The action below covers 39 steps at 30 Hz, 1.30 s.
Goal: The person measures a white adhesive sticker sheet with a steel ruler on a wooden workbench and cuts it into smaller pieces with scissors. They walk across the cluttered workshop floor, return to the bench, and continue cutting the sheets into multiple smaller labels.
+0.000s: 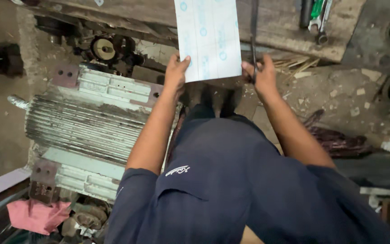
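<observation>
The sheet's (209, 38) far end is cut off by the top edge of the view, and its pale blue print is too faint to make out. The scissors (253, 49) show only as a thin dark blade running along the sheet's right edge; their handles are hidden inside the right hand (262, 74). The person's legs are covered by dark blue cloth, and the feet below the sheet sit in shadow, hard to tell apart.

The sheet is one white rectangle, stiff and flat, with rows of small blue marks. It is held up in front of the person, above the dirty floor (339, 90), between the two hands. The left hand (176, 70) pinches the sheet's near left corner, thumb on top. The right hand is closed around the scissors at the near right corner, touching the sheet's edge.

At left lies one large finned grey motor (82, 126) on its side. Near left sits one pink rag (34, 214). At far right, on a wooden counter (290, 27), lie a few tools (317, 16), partly cut off, so I cannot count them exactly.
</observation>
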Each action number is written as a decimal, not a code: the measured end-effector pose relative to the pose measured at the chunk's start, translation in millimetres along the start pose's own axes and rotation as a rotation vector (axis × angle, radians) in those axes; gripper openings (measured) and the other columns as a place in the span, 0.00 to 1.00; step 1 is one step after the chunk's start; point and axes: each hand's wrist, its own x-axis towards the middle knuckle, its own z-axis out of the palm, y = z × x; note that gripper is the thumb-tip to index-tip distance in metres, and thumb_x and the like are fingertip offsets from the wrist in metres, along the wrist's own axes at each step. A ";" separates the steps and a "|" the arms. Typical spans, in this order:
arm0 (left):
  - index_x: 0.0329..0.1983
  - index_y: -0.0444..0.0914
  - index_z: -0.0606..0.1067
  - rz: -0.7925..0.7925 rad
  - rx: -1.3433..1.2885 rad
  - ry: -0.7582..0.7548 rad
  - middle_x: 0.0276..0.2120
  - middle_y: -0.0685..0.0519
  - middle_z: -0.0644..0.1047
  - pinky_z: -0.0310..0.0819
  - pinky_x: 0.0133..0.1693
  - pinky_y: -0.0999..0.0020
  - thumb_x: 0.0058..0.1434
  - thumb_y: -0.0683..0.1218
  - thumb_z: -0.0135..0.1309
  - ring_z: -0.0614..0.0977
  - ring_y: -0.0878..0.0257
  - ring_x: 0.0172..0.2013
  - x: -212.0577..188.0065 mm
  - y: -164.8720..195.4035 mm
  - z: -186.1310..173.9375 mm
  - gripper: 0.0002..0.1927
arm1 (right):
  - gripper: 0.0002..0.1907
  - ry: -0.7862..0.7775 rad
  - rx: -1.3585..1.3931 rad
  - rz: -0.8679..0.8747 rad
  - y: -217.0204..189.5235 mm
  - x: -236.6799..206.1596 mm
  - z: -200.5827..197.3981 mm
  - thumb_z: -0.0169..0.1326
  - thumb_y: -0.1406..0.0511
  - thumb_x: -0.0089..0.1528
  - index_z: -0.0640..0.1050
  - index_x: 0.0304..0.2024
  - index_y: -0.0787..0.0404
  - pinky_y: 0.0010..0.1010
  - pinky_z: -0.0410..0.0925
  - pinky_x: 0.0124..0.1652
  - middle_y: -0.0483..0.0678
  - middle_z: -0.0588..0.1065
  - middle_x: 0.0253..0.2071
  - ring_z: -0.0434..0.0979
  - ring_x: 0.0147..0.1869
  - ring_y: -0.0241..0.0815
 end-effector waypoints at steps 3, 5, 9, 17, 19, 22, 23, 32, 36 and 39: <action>0.57 0.29 0.69 0.056 0.073 -0.061 0.48 0.43 0.78 0.75 0.51 0.62 0.69 0.45 0.59 0.79 0.58 0.47 1.2 6.6 -8.6 0.20 | 0.20 -0.003 -0.090 -0.147 0.2 14.0 19.1 0.67 0.69 0.63 0.71 0.52 0.67 0.30 0.71 0.35 0.49 0.76 0.38 0.76 0.37 0.37; 0.59 0.32 0.69 -0.045 -0.191 -0.133 0.49 0.44 0.78 0.78 0.51 0.58 0.69 0.49 0.54 0.81 0.55 0.48 -7.4 9.3 -18.5 0.21 | 0.21 0.010 -0.061 -0.164 0.5 16.1 28.0 0.67 0.70 0.60 0.71 0.51 0.67 0.30 0.72 0.35 0.47 0.76 0.39 0.77 0.38 0.36; 0.65 0.43 0.62 -0.280 -0.323 -0.493 0.50 0.42 0.76 0.80 0.42 0.51 0.67 0.61 0.47 0.81 0.49 0.44 -48.8 -7.3 -30.5 0.29 | 0.22 0.021 0.079 -0.182 -8.7 22.2 47.9 0.67 0.71 0.59 0.71 0.52 0.67 0.31 0.72 0.35 0.48 0.75 0.40 0.77 0.39 0.39; 0.56 0.32 0.74 -0.306 -0.324 -0.531 0.42 0.45 0.81 0.79 0.34 0.66 0.71 0.63 0.47 0.83 0.60 0.35 -21.6 -45.6 30.2 0.30 | 0.21 0.083 0.041 -0.106 -14.5 16.3 63.5 0.65 0.70 0.56 0.71 0.48 0.64 0.30 0.73 0.28 0.46 0.75 0.37 0.78 0.35 0.38; 0.47 0.31 0.76 -0.189 -0.062 -0.309 0.32 0.46 0.80 0.74 0.28 0.66 0.69 0.57 0.52 0.82 0.59 0.28 -10.9 -37.7 41.3 0.23 | 0.21 0.081 0.018 -0.113 -10.9 16.1 59.9 0.65 0.70 0.56 0.72 0.49 0.63 0.29 0.75 0.30 0.46 0.77 0.37 0.79 0.36 0.37; 0.42 0.29 0.77 -0.074 -0.066 -0.252 0.27 0.47 0.80 0.73 0.26 0.67 0.68 0.52 0.56 0.82 0.60 0.25 -4.9 -34.2 52.3 0.19 | 0.20 0.095 -0.083 -0.163 -1.3 11.8 44.0 0.67 0.65 0.62 0.70 0.47 0.64 0.27 0.68 0.28 0.46 0.77 0.35 0.75 0.33 0.36; 0.42 0.28 0.77 -0.038 -0.135 -0.278 0.27 0.48 0.81 0.74 0.26 0.68 0.68 0.51 0.56 0.82 0.60 0.25 -0.8 -31.9 53.6 0.18 | 0.18 0.063 -0.050 -0.145 3.3 8.8 38.3 0.63 0.61 0.65 0.70 0.47 0.64 0.27 0.67 0.28 0.46 0.75 0.33 0.73 0.31 0.36; 0.46 0.27 0.77 0.139 -0.200 -0.083 0.33 0.44 0.83 0.81 0.35 0.65 0.70 0.52 0.55 0.86 0.59 0.33 21.8 -61.7 65.0 0.20 | 0.34 -0.215 0.300 0.148 89.6 -101.4 7.6 0.54 0.42 0.63 0.66 0.58 0.58 0.34 0.72 0.44 0.49 0.73 0.42 0.75 0.43 0.41; 0.45 0.28 0.78 0.143 -0.043 -0.035 0.36 0.47 0.83 0.82 0.38 0.67 0.69 0.53 0.56 0.85 0.63 0.34 15.8 -78.4 65.6 0.20 | 0.31 -0.266 0.107 0.046 107.3 -99.1 17.7 0.51 0.43 0.69 0.65 0.55 0.62 0.34 0.72 0.42 0.51 0.73 0.40 0.74 0.41 0.42; 0.44 0.29 0.79 0.151 0.092 -0.001 0.34 0.49 0.83 0.80 0.38 0.69 0.69 0.54 0.56 0.83 0.66 0.32 14.5 -84.7 60.3 0.20 | 0.31 -0.294 0.132 -0.002 103.9 -87.9 25.3 0.51 0.44 0.71 0.63 0.56 0.63 0.35 0.72 0.44 0.53 0.73 0.42 0.75 0.43 0.43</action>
